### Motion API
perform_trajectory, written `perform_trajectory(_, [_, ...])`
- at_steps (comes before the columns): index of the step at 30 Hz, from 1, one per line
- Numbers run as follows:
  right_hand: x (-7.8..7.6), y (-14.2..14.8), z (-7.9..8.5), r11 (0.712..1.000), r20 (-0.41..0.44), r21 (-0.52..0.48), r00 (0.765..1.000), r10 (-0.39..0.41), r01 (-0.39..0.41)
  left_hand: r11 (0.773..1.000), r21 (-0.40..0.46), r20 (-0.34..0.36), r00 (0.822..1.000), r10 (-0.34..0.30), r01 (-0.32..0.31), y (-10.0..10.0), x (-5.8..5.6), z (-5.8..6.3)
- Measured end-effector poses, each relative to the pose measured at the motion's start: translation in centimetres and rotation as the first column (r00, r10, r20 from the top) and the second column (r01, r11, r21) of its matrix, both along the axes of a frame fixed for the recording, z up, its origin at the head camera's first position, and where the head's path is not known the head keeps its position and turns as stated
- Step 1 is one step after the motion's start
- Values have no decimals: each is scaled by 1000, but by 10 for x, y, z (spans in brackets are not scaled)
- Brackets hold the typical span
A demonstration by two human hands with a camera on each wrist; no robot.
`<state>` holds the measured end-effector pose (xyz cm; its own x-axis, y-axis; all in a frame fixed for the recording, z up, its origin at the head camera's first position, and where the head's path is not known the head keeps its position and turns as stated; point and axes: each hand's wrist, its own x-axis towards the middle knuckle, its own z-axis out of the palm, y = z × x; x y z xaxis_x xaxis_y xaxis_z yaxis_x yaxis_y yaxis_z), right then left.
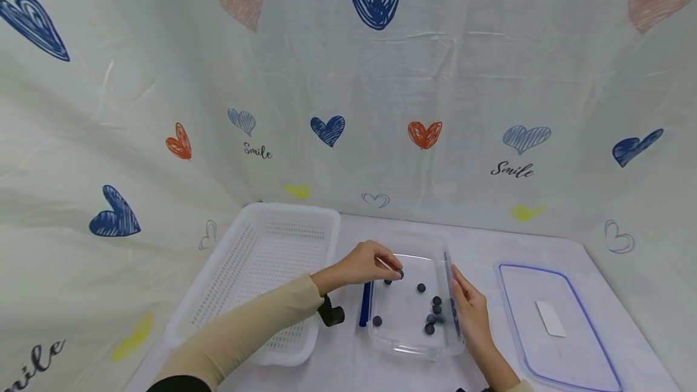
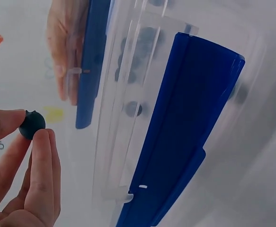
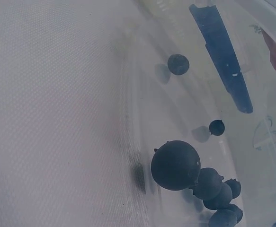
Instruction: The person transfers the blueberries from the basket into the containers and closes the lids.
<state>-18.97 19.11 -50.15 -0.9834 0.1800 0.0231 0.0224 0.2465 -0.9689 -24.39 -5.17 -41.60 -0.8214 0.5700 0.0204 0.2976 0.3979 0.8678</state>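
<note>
My left hand [image 1: 370, 264] is over the left side of a clear plastic box [image 1: 400, 307], pinching one blueberry [image 2: 32, 125] between thumb and fingertips. Several more blueberries [image 3: 175, 165] lie on the box floor, most of them bunched toward its right side; a single blueberry [image 1: 377, 321] sits near the left wall. Against the right wall rests my right hand [image 1: 471, 307], its fingers stretched along the outside by a blue latch flap [image 2: 93, 66]. Another blue latch flap [image 2: 185, 118] hangs folded out on the left side.
Left of the box stands a white perforated basket [image 1: 332, 228], passing under my left forearm. A clear lid [image 1: 523, 331] with a blue seal and a white label lies at the right. Behind the table hangs a white sheet [image 1: 305, 71] printed with hearts.
</note>
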Motion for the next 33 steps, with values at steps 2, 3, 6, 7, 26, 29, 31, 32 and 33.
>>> perform_trajectory(2, [-1, 0, 0, 1000, 5, 0, 1000, -6, 6, 1000, -12, -7, 1000, 0, 0, 0, -2, -5])
perform_trajectory(3, [-1, 0, 0, 1000, 7, 0, 1000, -7, 7, 1000, -15, -10, 1000, -1, 1, -1, -4, -7])
perform_trajectory(6, [-2, 0, 0, 1000, 13, 4, 1000, -3, 3, 1000, -21, -18, 1000, -5, 4, -3, -6, -8])
perform_trajectory(7, [-3, 0, 0, 1000, 15, 5, 1000, 0, 0, 1000, -22, -24, 1000, -5, 5, -4, -6, -8])
perform_trajectory(26, [-3, 18, 8, 998, 71, 52, 997, 39, -42, 999, 40, -112, 993, 29, -25, -36, -16, 21])
perform_trajectory(29, [-3, 22, 12, 996, 62, 51, 996, 65, -68, 999, 31, -150, 988, 45, -41, -48, -15, 27])
perform_trajectory(31, [-4, 25, 17, 994, 50, 62, 995, 86, -89, 998, 7, -194, 979, 61, -61, -58, -15, 31])
perform_trajectory(32, [-4, 27, 20, 993, 42, 71, 994, 96, -99, 997, -10, -221, 973, 69, -73, -64, -15, 33])
perform_trajectory(33, [-5, 29, 23, 991, 27, 86, 994, 105, -107, 996, -27, -246, 966, 76, -85, -69, -14, 34])
